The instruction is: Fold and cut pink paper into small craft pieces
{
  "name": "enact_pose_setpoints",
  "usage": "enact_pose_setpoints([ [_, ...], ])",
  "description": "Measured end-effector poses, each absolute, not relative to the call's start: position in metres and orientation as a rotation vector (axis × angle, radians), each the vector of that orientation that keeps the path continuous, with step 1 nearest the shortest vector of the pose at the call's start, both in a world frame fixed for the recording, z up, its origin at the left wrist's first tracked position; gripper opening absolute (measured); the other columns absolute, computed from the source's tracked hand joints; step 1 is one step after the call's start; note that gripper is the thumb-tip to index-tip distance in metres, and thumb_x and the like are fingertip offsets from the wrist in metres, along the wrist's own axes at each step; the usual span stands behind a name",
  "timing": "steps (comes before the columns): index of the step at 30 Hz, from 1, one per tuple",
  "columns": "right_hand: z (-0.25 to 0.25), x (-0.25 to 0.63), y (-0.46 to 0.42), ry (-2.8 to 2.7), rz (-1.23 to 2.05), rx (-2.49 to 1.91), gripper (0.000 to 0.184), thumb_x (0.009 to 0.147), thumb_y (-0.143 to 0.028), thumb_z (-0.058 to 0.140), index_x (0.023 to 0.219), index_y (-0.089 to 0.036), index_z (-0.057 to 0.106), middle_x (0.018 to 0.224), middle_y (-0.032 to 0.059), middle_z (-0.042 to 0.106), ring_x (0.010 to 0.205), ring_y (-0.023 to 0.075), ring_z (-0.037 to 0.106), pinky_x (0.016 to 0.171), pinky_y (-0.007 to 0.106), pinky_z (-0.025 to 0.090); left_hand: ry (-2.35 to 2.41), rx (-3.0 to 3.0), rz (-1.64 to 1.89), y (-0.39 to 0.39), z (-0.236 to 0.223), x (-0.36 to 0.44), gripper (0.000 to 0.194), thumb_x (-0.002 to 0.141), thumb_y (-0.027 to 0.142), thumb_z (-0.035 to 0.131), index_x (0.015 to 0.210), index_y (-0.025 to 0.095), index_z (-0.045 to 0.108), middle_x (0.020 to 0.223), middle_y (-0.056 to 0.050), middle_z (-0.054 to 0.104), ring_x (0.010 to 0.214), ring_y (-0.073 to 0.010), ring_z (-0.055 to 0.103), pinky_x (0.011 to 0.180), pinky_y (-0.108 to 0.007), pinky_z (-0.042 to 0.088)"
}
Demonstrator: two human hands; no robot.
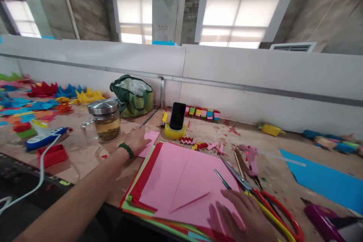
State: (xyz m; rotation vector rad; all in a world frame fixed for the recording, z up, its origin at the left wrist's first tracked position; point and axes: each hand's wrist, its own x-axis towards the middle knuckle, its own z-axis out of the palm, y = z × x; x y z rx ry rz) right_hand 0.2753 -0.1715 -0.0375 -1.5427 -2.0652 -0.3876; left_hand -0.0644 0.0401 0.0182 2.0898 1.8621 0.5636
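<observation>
My left hand [137, 141], a green beaded bracelet [126, 150] at its wrist, reaches forward over the table with fingers stretched out. Beneath its edge lies a small pink paper piece [150, 141], and a thin dark strip [149, 116] starts at its fingertips; I cannot tell if they touch. My right hand [248, 215], blurred, spreads its fingers low over the right part of a pink sheet [181, 177]. That sheet tops a stack of coloured paper. A slim pen-like tool [222, 179] lies just beyond its fingertips. Beside it are scissors [244, 183] with red and yellow handles.
A lidded glass mug of tea [106, 124] stands left of my left hand, before a green bag [136, 98]. A phone [177, 116] leans upright on a yellow tape roll [172, 132]. To the right are a pink glue gun [252, 160] and blue paper [323, 181].
</observation>
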Motion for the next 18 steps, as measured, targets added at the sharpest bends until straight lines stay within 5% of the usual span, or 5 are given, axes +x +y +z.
enact_pose_setpoints([
  [3,-0.033,0.243,-0.156,-1.996,-0.2,-1.647,0.035,0.088,-0.04,0.056,0.117,-0.02,0.061,0.11,0.009,0.069,0.098,0.0243,0.066,0.081,0.037,0.054,1.657,2.229,0.516,0.0,0.022,-0.033,0.051,0.079,0.049,0.061,0.118,0.017,0.058,0.116,-0.014,0.063,0.11,-0.03,0.057,0.093,-0.036,0.042],
  [8,-0.039,0.225,-0.138,-1.89,0.046,-1.7,0.041,0.089,-0.039,0.05,0.122,-0.015,0.059,0.118,0.0135,0.066,0.109,0.0281,0.061,0.092,0.046,0.05,1.206,2.409,0.344,-0.07,-0.006,0.017,0.114,0.057,0.065,0.074,0.145,0.009,0.03,0.127,-0.024,0.054,0.118,-0.0392,0.051,0.096,-0.046,0.042],
  [14,-0.031,0.222,-0.142,-1.734,0.475,-1.599,0.046,0.088,-0.039,0.051,0.125,-0.013,0.055,0.09,0.0081,0.07,0.075,0.0192,0.066,0.072,0.034,0.055,1.155,2.362,0.454,-0.083,-0.034,0.023,0.095,0.074,0.044,0.067,0.149,0.011,0.019,0.134,-0.022,0.05,0.131,-0.036,0.039,0.105,-0.047,0.034],
  [18,-0.022,0.217,-0.145,-1.647,0.615,-1.519,0.038,0.087,-0.04,0.054,0.114,-0.015,0.065,0.091,0.009,0.07,0.077,0.0203,0.065,0.073,0.035,0.055,1.152,2.366,0.483,-0.086,-0.03,0.023,0.101,0.068,0.051,0.072,0.148,0.012,0.024,0.137,-0.023,0.047,0.129,-0.038,0.04,0.104,-0.05,0.034],
])
